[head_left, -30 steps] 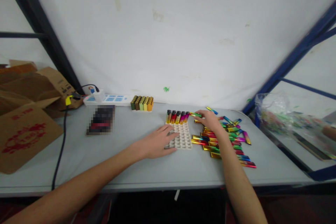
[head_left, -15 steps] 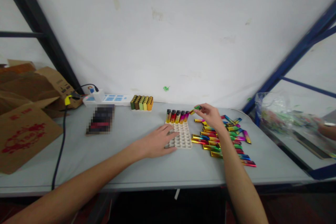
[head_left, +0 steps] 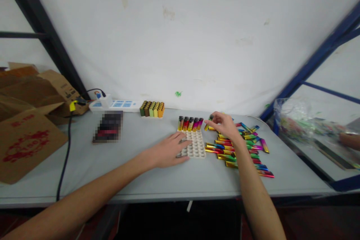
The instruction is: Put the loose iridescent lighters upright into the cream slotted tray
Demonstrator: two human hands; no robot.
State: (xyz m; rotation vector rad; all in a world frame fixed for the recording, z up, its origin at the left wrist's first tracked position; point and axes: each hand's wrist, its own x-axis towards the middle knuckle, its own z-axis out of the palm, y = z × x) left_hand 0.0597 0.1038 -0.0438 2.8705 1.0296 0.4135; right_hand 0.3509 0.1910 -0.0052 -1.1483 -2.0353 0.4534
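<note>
A white tray [head_left: 199, 146] with rows of slots lies on the table. Along its far edge stands a row of shiny lighters [head_left: 190, 124] with black tops, upright. My left hand [head_left: 170, 150] rests over the tray's left side, fingers spread. Between thumb and fingers of my right hand [head_left: 223, 123] is a yellow-green metallic lighter [head_left: 208, 123], tilted, with its dark top up. It is just right of the standing row and apart from it. Beneath and beside my right forearm lies a loose pile of colourful metallic lighters [head_left: 225, 149].
Another block of upright lighters [head_left: 152, 109] stands at the back. Left of it are a white power strip [head_left: 123, 105], a blurred dark item [head_left: 108, 127], a black cable [head_left: 65, 157] and cardboard boxes [head_left: 26, 142]. A clear plastic bag [head_left: 294, 120] and another person's hand [head_left: 349, 140] show at right.
The lighter in my right hand has turned from nearly flat to more upright, and dropped slightly. My left hand stays on the tray.
</note>
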